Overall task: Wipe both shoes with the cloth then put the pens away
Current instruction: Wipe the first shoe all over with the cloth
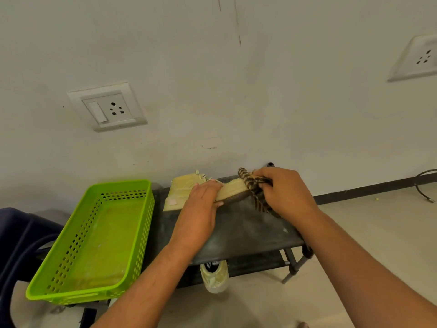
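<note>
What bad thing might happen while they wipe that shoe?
The shoe lies at the back edge of the rack; a hard rub from the cloth in the right hand might slide it from the left hand. The other shoe pokes out off the lower shelf, so a knock may drop it.

left hand (201, 201) holds shoe (182, 188), right hand (285, 190) cloth (258, 200)

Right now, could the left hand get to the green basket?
Probably yes: the left hand grips the shoe right beside the green basket, with nothing between them; it would need to let go first.
</note>
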